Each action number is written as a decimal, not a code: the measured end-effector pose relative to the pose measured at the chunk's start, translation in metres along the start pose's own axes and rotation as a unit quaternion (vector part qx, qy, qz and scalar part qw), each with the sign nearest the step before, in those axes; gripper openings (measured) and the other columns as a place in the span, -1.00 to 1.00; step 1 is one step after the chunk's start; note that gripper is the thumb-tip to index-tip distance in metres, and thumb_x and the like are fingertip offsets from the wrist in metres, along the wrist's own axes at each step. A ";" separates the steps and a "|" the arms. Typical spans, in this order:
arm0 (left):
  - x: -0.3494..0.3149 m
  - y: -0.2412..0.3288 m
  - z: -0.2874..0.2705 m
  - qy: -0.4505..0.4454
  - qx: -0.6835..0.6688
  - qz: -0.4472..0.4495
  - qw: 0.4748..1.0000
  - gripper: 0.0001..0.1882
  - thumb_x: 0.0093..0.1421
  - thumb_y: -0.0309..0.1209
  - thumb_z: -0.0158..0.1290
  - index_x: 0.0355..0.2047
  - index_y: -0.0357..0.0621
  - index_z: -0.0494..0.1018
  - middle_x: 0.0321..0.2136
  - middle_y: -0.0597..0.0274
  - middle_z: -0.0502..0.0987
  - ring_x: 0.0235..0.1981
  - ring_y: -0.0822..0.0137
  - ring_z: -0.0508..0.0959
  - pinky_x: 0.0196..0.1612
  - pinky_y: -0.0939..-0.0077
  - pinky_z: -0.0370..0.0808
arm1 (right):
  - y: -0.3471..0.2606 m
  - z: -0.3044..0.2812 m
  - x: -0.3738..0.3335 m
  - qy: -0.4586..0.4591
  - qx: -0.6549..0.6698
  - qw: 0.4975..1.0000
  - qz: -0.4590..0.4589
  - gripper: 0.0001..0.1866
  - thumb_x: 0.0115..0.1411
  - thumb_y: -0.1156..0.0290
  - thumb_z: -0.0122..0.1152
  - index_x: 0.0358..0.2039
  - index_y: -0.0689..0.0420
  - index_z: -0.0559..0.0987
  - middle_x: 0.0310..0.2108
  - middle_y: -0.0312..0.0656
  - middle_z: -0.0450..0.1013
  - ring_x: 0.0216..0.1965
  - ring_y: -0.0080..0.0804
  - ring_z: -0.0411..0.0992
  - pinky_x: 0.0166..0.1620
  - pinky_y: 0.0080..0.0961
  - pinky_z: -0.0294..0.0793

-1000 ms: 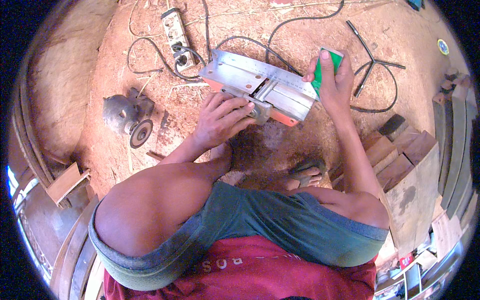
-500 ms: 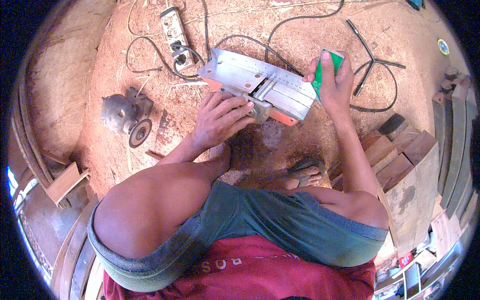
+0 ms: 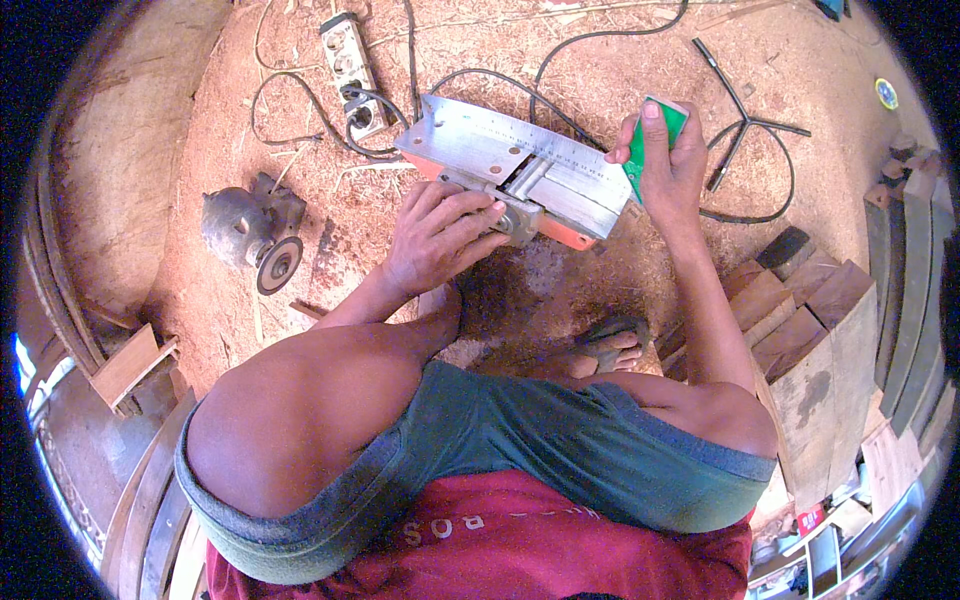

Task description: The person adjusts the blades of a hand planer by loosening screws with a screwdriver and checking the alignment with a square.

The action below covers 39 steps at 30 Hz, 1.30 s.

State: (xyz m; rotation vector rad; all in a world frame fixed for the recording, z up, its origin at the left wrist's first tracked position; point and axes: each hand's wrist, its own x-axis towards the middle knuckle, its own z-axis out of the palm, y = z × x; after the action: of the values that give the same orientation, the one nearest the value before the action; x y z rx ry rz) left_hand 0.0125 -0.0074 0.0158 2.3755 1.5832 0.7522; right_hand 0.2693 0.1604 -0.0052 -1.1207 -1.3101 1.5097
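My left hand (image 3: 445, 238) grips upturned planer (image 3: 565, 232) at near side, likely steadying it; right hand (image 3: 665, 165) clasps green handle (image 3: 668, 120), apparently keeping steel blade (image 3: 520, 135) along sole (image 3: 575, 203).

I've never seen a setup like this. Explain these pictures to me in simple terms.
No robot here: these are a person's own bare hands. A wide fisheye camera worn on the head looks down at them. The left hand grips an orange-and-metal power tool, seemingly a planer, with its flat metal face showing. The right hand holds the green handle of a marked metal ruler, which seems to lie along that face. On the shaving-strewn floor lie a power strip, a grinder with a round disc and a black three-armed tool.
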 end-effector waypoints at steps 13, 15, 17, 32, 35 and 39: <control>-0.001 0.000 -0.001 -0.012 0.010 0.007 1.000 -0.55 0.06 -0.23 0.43 -0.01 0.03 0.67 -0.07 0.39 0.63 -0.12 0.23 0.57 -0.08 0.26 0.50 | 0.001 0.000 0.000 -0.003 0.002 1.000 0.003 -0.74 0.58 0.24 0.03 -0.06 0.20 0.34 -0.42 -0.16 0.48 -0.50 -0.50 0.49 -0.37 -0.41 0.68; 0.000 0.000 -0.001 -0.011 0.010 0.009 1.000 -0.55 0.07 -0.23 0.43 -0.02 0.02 0.67 -0.07 0.39 0.63 -0.12 0.23 0.57 -0.09 0.27 0.50 | 0.002 -0.001 0.000 -0.005 -0.007 1.000 0.001 -0.74 0.58 0.25 0.03 -0.05 0.21 0.34 -0.42 -0.16 0.48 -0.50 -0.50 0.48 -0.37 -0.41 0.68; 0.000 0.000 0.000 -0.009 0.010 0.011 1.000 -0.55 0.07 -0.23 0.43 -0.02 0.02 0.67 -0.07 0.39 0.63 -0.13 0.23 0.57 -0.09 0.27 0.51 | 0.002 -0.001 0.001 -0.007 -0.016 1.000 -0.001 -0.74 0.58 0.25 0.03 -0.05 0.21 0.34 -0.42 -0.15 0.48 -0.50 -0.51 0.48 -0.37 -0.41 0.68; 0.000 0.001 0.001 -0.006 0.017 0.021 1.000 -0.57 0.07 -0.25 0.42 -0.03 0.04 0.67 -0.06 0.39 0.63 -0.12 0.23 0.57 -0.06 0.28 0.51 | 0.002 -0.003 0.000 0.010 -0.022 1.000 0.005 -0.74 0.58 0.25 0.04 -0.03 0.22 0.36 -0.44 -0.14 0.48 -0.51 -0.48 0.48 -0.39 -0.38 0.68; -0.001 0.000 0.000 -0.007 0.012 0.020 1.000 -0.58 0.08 -0.26 0.41 -0.03 0.06 0.67 -0.05 0.40 0.63 -0.11 0.23 0.57 -0.05 0.28 0.51 | -0.001 0.000 0.000 0.009 -0.017 1.000 0.007 -0.74 0.57 0.26 0.05 -0.03 0.22 0.36 -0.44 -0.14 0.48 -0.51 -0.48 0.48 -0.39 -0.38 0.68; 0.000 -0.001 -0.002 -0.009 0.015 0.028 0.999 -0.58 0.08 -0.25 0.40 -0.02 0.05 0.67 -0.04 0.40 0.63 -0.11 0.23 0.56 -0.06 0.29 0.50 | -0.001 0.001 0.001 0.021 0.002 1.000 -0.013 -0.68 0.57 0.23 0.05 -0.11 0.28 0.36 -0.50 -0.18 0.50 -0.56 -0.49 0.51 -0.47 -0.48 0.57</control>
State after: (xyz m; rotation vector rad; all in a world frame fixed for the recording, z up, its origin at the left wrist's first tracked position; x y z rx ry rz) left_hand 0.0107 -0.0070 0.0172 2.4490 1.5378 0.7220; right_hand 0.2680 0.1608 -0.0044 -1.1216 -1.2888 1.4617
